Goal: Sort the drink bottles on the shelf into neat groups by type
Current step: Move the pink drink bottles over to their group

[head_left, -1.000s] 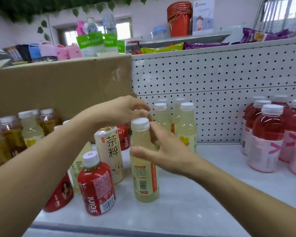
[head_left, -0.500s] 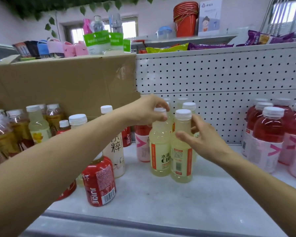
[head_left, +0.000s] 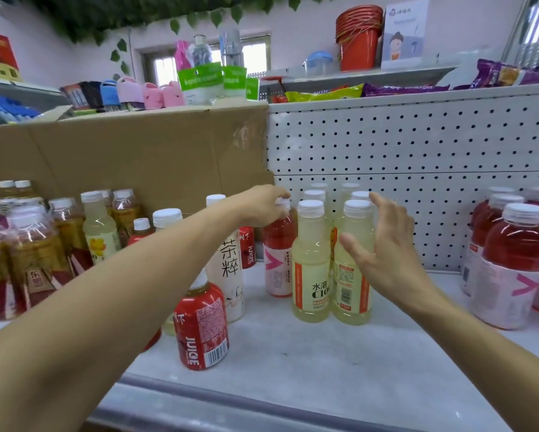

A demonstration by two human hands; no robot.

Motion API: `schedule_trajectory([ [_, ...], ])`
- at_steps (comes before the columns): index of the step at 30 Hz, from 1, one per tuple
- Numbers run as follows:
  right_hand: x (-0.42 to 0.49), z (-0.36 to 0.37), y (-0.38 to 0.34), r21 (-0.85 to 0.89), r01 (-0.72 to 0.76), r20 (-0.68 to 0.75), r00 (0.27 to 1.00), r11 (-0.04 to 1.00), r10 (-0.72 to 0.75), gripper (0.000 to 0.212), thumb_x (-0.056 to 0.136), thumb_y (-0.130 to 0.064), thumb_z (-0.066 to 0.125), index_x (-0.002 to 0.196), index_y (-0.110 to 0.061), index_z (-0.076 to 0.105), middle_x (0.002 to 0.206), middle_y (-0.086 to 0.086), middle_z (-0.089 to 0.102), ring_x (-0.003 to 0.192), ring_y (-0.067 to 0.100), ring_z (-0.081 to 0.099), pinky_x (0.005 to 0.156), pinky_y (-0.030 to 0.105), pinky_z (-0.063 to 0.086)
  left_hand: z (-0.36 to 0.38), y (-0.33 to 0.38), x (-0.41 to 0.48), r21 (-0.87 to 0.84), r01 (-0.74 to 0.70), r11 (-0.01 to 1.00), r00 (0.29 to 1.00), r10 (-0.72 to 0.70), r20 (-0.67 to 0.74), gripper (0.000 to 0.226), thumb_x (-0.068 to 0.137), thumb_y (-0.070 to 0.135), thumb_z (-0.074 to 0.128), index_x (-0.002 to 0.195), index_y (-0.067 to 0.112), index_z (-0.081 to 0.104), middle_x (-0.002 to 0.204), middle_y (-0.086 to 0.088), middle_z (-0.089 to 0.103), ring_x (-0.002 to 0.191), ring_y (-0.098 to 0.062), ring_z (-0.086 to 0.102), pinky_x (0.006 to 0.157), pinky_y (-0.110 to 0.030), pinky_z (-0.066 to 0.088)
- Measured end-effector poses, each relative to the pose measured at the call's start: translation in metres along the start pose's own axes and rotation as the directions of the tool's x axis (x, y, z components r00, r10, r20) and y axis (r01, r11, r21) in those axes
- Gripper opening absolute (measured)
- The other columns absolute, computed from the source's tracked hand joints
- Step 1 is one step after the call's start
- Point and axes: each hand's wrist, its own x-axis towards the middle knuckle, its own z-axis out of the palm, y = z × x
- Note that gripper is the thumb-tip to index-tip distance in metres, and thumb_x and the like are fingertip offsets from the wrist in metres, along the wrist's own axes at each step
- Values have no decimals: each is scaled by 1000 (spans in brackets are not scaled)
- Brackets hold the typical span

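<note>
Several pale yellow C100 bottles [head_left: 311,260] stand grouped in rows at the middle of the white shelf [head_left: 293,353]. My right hand [head_left: 383,247] hovers with spread fingers beside the front right yellow bottle [head_left: 352,275], apart from it or barely touching. My left hand [head_left: 262,204] curls over the white cap of a red drink bottle with a pink label [head_left: 277,254], just left of the yellow group. A red JUICE bottle [head_left: 202,325] and a white tea bottle [head_left: 229,269] stand under my left forearm.
A group of red bottles with pink labels [head_left: 511,269] stands at the right. Amber tea bottles [head_left: 28,254] crowd the left, in front of a cardboard box [head_left: 121,157]. A white pegboard [head_left: 417,157] backs the shelf. The shelf's front edge [head_left: 230,410] lies below.
My right hand has let go of the yellow bottle, which now stands beside the other one. My left hand has moved from a yellow bottle's cap to the red bottle's cap.
</note>
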Motion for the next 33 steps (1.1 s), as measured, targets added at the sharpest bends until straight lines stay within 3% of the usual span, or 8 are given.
schedule_trajectory([
  [4, -4, -4, -5, -21, 93, -35, 995, 995, -93, 74, 88, -31, 67, 149, -15, 27, 146, 5, 30, 132, 21, 26, 110, 35, 26, 3, 3, 3, 38, -13, 999, 999, 15, -49, 44, 98, 31, 59, 139, 19, 51, 139, -8, 55, 113, -24, 53, 87, -32, 41],
  [9, -17, -6, -6, 123, 138, -63, 989, 983, -131, 58, 90, -24, 65, 141, -15, 39, 137, 1, 41, 124, 14, 31, 102, 25, 28, -2, 4, -22, 214, -6, 977, 995, 27, -94, 41, 98, 35, 58, 134, 16, 55, 134, -8, 56, 119, -28, 52, 87, -34, 39],
  [14, -35, 1, -18, 234, 233, -184, 964, 944, -193, 40, 88, -23, 60, 126, -14, 53, 120, -9, 50, 112, 14, 44, 94, 34, 43, -4, 18, -66, 204, 7, 979, 989, 24, -147, 37, 98, 40, 56, 125, 14, 62, 125, -7, 62, 112, -27, 56, 85, -34, 42],
  [17, -43, 3, -27, 355, 225, -77, 974, 907, -211, 40, 88, -27, 66, 124, -17, 52, 112, -6, 56, 104, 13, 53, 85, 28, 46, -4, 31, -89, 176, -18, 984, 986, 47, -162, 36, 97, 42, 56, 120, 15, 65, 123, -5, 64, 113, -25, 56, 88, -35, 43],
  [22, -58, 2, -30, 490, 8, 327, 925, 872, -193, 74, 76, -46, 77, 137, -34, 36, 119, -15, 59, 106, -3, 57, 89, 19, 48, 4, 65, -108, 110, -122, 986, 978, 138, -158, 41, 94, 49, 56, 130, 29, 59, 130, -2, 60, 113, -23, 57, 90, -35, 47],
  [26, -69, -20, -11, 539, -108, 307, 949, 835, -75, 60, 78, -21, 78, 124, -29, 41, 102, -5, 68, 86, 4, 67, 71, 20, 55, 27, 93, -103, -11, -240, 971, 946, 231, -226, 41, 93, 50, 58, 130, 31, 59, 108, 12, 61, 87, -3, 58, 80, -28, 43],
  [29, -72, -43, 8, 481, -100, 246, 969, 871, -24, 59, 78, -22, 79, 122, -28, 42, 98, -10, 68, 82, -2, 66, 67, 14, 51, 54, 99, -92, -283, -278, 918, 909, 156, -386, 49, 92, 50, 60, 135, 29, 55, 116, 10, 54, 112, -7, 53, 94, -25, 41],
  [33, -75, -77, 41, 403, -143, 153, 984, 904, 88, 62, 76, -20, 82, 122, -28, 40, 95, -15, 65, 74, -11, 63, 59, 7, 46, 98, 83, -77, -259, -176, 950, 773, -29, -633, 72, 89, 39, 68, 150, 21, 34, 146, -4, 32, 137, -18, 27, 111, -25, 18],
])
